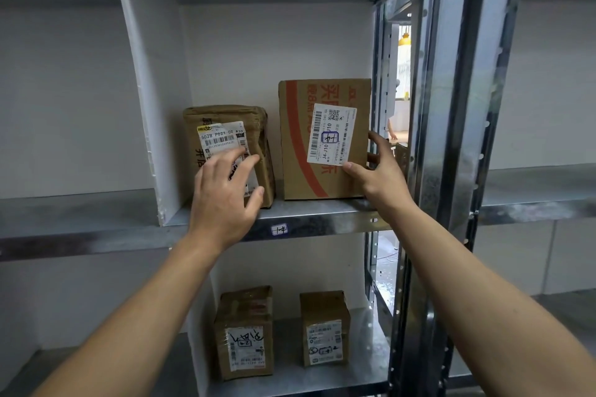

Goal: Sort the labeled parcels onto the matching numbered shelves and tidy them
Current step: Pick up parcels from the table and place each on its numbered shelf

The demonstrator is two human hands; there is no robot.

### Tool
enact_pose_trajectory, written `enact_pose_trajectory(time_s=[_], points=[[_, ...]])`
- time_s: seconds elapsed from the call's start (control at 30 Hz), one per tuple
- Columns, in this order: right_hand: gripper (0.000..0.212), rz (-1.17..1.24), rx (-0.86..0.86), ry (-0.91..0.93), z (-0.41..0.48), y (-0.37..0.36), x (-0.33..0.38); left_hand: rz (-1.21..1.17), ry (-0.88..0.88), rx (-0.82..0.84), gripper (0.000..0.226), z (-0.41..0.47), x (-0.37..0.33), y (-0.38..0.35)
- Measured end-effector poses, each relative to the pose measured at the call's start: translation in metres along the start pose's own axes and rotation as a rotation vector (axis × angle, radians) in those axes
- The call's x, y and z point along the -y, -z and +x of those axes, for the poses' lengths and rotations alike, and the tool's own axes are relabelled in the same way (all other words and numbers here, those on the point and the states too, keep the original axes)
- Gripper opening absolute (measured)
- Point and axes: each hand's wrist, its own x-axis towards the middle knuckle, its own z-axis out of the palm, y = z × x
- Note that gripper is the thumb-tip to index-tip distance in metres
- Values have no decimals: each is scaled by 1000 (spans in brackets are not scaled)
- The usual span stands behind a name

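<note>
Two cardboard parcels stand on the metal shelf whose front edge carries a small handwritten tag. The small taped parcel is on the left, and my left hand lies flat against its labelled front with fingers spread. The taller box with red print stands to the right, its white label marked "1-4". My right hand holds that box at its lower right corner, thumb on the front and fingers around the side.
On the shelf below stand two more taped parcels, one at left and one at right. A white wall panel bounds the bay on the left, a perforated steel upright on the right.
</note>
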Motion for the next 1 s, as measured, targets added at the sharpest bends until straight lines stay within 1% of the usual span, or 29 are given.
enact_pose_trajectory(time_s=[0.37, 0.43, 0.57, 0.7, 0.8, 0.9, 1.0], points=[[77, -149, -48, -10, -8, -3, -1, 39, -19, 32, 52, -7, 3, 5], [74, -214, -74, 35, -16, -5, 0, 22, -24, 37, 52, -10, 1, 7], [62, -354, -160, 167, -44, -9, -3, -29, -47, 84, 53, -27, -8, 8], [49, -547, -151, 257, -91, -5, -23, -125, -67, 125, 53, -52, -21, 6], [46, -729, -154, 326, -131, 9, -41, -232, -125, 162, 53, -79, -39, 1], [42, -901, -110, 280, -177, 33, -59, -346, -194, 241, 52, -111, -62, -7], [39, -1053, -47, 125, -236, 60, -78, -428, -240, 386, 52, -148, -89, -23]])
